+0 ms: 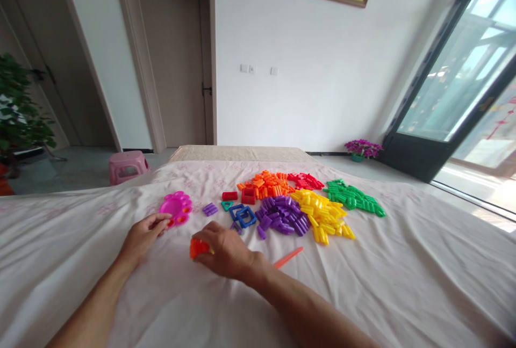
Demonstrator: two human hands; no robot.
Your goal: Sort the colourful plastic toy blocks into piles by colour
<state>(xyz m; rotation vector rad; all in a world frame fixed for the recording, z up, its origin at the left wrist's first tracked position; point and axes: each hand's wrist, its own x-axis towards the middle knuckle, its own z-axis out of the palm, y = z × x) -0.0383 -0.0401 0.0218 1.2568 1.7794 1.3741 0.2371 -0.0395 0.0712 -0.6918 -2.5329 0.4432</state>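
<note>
My left hand [144,234] has its thumb and fingers closed at the near rim of a magenta flower-shaped tray [171,205]. Some small cups along the tray's edge look orange-red inside. In my right hand [228,248] is an orange plastic block [198,248], gripped just above the cloth; a bit of yellow shows beside it, and my fingers hide the rest. Beyond the right hand lie blue square frames [244,217], a green triangle [226,205] and a few purple pieces [210,209]. An orange stick [288,257] rests by my right forearm.
Piles of purple [282,215], yellow [320,211], orange [268,184], red [306,181] and green pieces [352,196] cover the cloth's middle and right. Red blocks [248,195] lie left of them. A pink stool [128,167] stands beyond the cloth [423,273].
</note>
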